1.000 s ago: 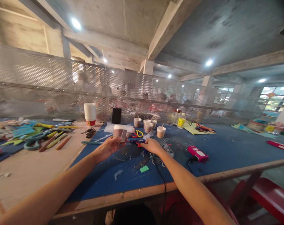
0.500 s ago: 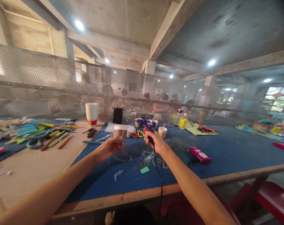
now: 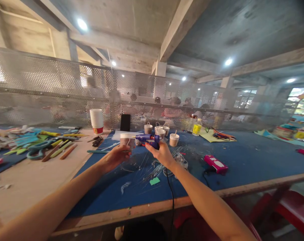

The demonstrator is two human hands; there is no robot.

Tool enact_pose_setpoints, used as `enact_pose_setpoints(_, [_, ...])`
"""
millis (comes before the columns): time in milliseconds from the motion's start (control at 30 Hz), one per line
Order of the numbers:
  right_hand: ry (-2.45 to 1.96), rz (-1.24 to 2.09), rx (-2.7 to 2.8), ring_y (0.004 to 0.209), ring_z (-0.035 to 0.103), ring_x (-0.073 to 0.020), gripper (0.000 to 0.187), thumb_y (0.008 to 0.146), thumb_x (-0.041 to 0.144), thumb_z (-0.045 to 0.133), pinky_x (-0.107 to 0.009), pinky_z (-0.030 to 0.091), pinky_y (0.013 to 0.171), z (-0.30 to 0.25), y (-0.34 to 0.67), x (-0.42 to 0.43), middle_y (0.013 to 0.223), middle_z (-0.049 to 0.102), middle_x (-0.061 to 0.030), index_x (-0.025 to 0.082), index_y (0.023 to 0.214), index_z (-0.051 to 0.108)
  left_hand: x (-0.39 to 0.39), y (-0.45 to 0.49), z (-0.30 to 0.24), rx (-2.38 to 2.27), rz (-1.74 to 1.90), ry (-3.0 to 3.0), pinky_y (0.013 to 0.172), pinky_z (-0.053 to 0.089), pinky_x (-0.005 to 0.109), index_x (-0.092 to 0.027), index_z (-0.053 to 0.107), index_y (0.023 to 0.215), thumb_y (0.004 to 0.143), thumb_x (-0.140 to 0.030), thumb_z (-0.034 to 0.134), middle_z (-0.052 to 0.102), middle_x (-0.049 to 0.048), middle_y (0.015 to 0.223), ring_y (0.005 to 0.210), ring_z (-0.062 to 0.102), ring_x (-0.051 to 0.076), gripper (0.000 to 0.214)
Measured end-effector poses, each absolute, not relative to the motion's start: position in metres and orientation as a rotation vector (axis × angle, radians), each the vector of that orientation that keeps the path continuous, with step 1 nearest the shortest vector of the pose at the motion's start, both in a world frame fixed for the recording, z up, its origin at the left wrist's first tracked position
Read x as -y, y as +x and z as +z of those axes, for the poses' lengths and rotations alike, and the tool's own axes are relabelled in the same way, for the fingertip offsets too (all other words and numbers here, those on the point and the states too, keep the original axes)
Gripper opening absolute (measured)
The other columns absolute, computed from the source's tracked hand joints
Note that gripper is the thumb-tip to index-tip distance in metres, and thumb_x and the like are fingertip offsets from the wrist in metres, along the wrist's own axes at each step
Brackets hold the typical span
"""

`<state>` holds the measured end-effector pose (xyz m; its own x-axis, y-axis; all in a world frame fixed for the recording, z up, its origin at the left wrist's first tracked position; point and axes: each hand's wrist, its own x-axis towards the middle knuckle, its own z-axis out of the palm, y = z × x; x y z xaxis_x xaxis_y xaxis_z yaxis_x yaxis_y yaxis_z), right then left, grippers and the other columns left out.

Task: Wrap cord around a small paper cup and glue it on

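Note:
My left hand is closed around a small paper cup with a white rim and a brownish band, held above the blue mat. In my right hand is a blue hot glue gun, its nozzle pointing left at the cup's upper side. Whether the tip touches the cup I cannot tell. The gun's black cord hangs down over the table's front edge. Behind the gun stand several small cups with handles, and a cup with a stick in it.
Stacked paper cups and a black phone stand by the perforated screen. Scissors and clay tools lie left. Clear strands and a green scrap lie in front; a pink device and yellow bottle sit right.
My right hand has turned the glue gun and brought its nozzle leftward to the cup. The left hand still holds the cup in nearly the same place.

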<state>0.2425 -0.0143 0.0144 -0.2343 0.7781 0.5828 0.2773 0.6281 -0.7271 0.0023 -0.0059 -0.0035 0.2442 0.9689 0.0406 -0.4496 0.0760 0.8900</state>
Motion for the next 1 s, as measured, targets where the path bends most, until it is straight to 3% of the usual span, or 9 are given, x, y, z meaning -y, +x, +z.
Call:
enact_pose_setpoints(133, [-0.831, 0.372, 1.888, 0.078, 0.069, -0.0207, 0.032, 0.093, 0.046, 0.062, -0.028, 0.050, 0.073, 0.013, 0.242, 0.016, 0.083, 0.075, -0.0052, 0.017, 0.096, 0.076, 0.008, 0.002, -0.002, -0.641, 1.175, 0.966, 0.056, 0.053, 0.021, -0.011, 0.072, 0.102, 0.078, -0.010, 0.071, 0.074, 0.0080, 0.096, 0.065, 0.064, 0.011, 0.024])
enact_pose_setpoints(333, [-0.844, 0.275, 1.954, 0.091, 0.073, -0.0228, 0.031, 0.095, 0.045, 0.062, -0.030, 0.052, 0.081, 0.008, 0.241, 0.013, 0.099, 0.079, -0.0064, 0.021, 0.107, 0.076, 0.007, 0.002, -0.003, -0.640, 1.144, 0.969, 0.057, 0.053, 0.022, -0.012, 0.072, 0.099, 0.074, -0.013, 0.074, 0.073, 0.0057, 0.087, 0.063, 0.064, 0.012, 0.025])
enact_pose_setpoints(633, [-0.881, 0.175, 1.967, 0.090, 0.073, -0.0227, 0.029, 0.095, 0.044, 0.063, -0.030, 0.053, 0.081, 0.005, 0.241, 0.010, 0.099, 0.079, -0.0062, 0.022, 0.109, 0.075, 0.005, 0.000, -0.006, -0.631, 1.134, 0.970, 0.061, 0.055, 0.023, -0.012, 0.073, 0.101, 0.077, -0.013, 0.072, 0.075, 0.0089, 0.093, 0.066, 0.065, 0.013, 0.025])
enact_pose_setpoints(1000, [-0.900, 0.094, 1.981, 0.089, 0.074, -0.0238, 0.030, 0.095, 0.044, 0.065, -0.030, 0.052, 0.079, 0.001, 0.242, 0.005, 0.099, 0.080, -0.0062, 0.024, 0.115, 0.074, 0.002, 0.000, -0.008, -0.633, 1.105, 0.986, 0.060, 0.053, 0.022, -0.013, 0.074, 0.099, 0.075, -0.016, 0.074, 0.072, 0.0047, 0.081, 0.064, 0.064, 0.013, 0.024])
